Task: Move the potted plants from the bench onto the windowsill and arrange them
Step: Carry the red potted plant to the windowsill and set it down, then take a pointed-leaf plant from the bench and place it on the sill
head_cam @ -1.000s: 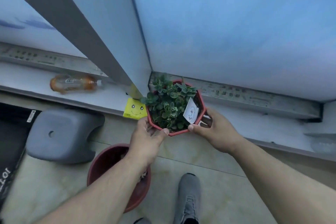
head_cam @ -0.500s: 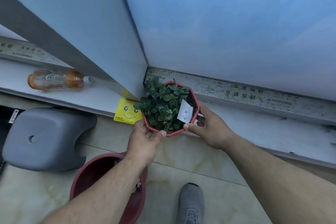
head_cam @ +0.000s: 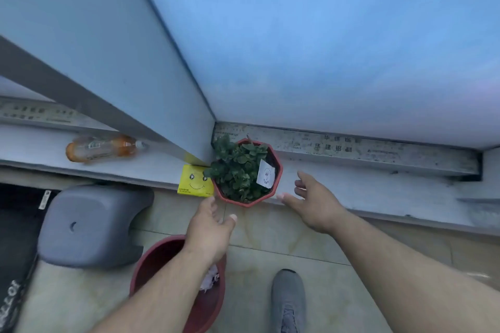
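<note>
I see the potted plant standing upright on the windowsill, in the corner where the window frame meets the grey pillar. Its red eight-sided pot reaches the sill's front edge, and a white tag sticks up among the green leaves on the right side. My left hand hangs just below and in front of the pot, fingers relaxed and spread, gripping nothing and clear of the rim. My right hand hovers to the right of the pot, fingers loose and apart, thumb tip near the pot's lower right edge; I cannot tell whether it touches. A yellow smiley card lies on the sill, touching the pot's left side. Farther left an orange bottle lies on its side. On the floor below I make out a grey stool, a red basin and a grey shoe.
</note>
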Available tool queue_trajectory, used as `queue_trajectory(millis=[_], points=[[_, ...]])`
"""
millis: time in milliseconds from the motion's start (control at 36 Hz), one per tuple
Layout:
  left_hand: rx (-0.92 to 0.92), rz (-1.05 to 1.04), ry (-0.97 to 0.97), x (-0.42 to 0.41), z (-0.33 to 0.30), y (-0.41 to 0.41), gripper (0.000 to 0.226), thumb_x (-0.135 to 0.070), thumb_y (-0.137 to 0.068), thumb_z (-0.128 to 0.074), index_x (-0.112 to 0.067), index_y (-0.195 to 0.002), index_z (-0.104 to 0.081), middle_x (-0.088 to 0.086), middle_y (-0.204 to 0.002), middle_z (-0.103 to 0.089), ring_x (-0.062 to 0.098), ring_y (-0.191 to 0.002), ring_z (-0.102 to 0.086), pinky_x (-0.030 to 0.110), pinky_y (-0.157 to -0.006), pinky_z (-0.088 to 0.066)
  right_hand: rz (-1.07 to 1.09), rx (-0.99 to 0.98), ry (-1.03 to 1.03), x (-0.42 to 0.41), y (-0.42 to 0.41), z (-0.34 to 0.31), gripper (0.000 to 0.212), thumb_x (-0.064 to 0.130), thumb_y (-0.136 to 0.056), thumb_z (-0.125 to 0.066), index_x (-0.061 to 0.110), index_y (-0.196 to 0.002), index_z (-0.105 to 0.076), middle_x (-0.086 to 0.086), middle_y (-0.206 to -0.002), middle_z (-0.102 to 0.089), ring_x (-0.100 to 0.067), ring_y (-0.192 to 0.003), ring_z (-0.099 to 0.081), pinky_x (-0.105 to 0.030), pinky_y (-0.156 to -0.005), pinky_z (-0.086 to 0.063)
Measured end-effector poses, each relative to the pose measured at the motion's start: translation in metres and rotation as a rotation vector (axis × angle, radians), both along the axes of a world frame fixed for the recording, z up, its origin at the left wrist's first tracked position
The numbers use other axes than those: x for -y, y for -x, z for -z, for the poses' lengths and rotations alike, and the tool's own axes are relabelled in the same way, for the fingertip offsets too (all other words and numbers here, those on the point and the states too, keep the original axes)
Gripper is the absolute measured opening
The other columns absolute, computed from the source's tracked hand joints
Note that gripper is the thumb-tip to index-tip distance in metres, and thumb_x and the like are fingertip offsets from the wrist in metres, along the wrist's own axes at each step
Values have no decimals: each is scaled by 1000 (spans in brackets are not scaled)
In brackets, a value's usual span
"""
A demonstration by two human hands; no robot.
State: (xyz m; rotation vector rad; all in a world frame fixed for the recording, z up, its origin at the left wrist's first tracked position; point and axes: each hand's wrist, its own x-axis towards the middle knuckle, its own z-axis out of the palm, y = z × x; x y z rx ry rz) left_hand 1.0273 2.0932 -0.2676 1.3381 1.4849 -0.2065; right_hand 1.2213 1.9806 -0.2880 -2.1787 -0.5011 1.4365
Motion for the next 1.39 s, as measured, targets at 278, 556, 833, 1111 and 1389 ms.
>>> queue_trajectory(millis=[278,556,833,1111,1389], points=[[136,195,-87,30,-211,-13,61,-13,-92,-64,-24,-147,-39,-5,-145,-51,8,-126,-53,26,-107,-38,349,-32,-150,55,10,-228,69,33,-94,-70,18,-154,-38,3,-144,-56,-7,-123,-58,-22,-98,-40],[483,409,-234,85,-477,-32,59,-24,-94,-66,-25,-147,-40,-13,-141,-49,1,-121,-54,6,-83,-39,526,131,-401,131,41,-518,68,46,-91,-67,24,-151,-42,11,-142,-56,6,-117,-56,-6,-84,-44],[792,797,-328,156,-629,15,58,-33,-93,-64,-35,-146,-39,-22,-138,-49,-13,-107,-56,20,-85,-49,974,331,-636,249,170,-649,88,64,-77,-70,24,-151,-42,8,-146,-56,-9,-129,-58,-41,-115,-45],[973,1177,-81,323,-655,69,51,-20,-92,-68,-24,-139,-49,-10,-136,-56,11,-112,-65,34,-93,-54,1548,537,-657,404,341,-667,62,34,-97,-66,17,-151,-42,2,-142,-59,-7,-124,-62,-30,-102,-53],[1054,1693,188,551,-654,190,55,-28,-91,-70,-33,-140,-46,-12,-135,-55,10,-112,-66,46,-96,-55,2117,791,-626,574,558,-673,57,29,-97,-66,13,-147,-46,0,-135,-63,-14,-123,-64,-41,-105,-53]])
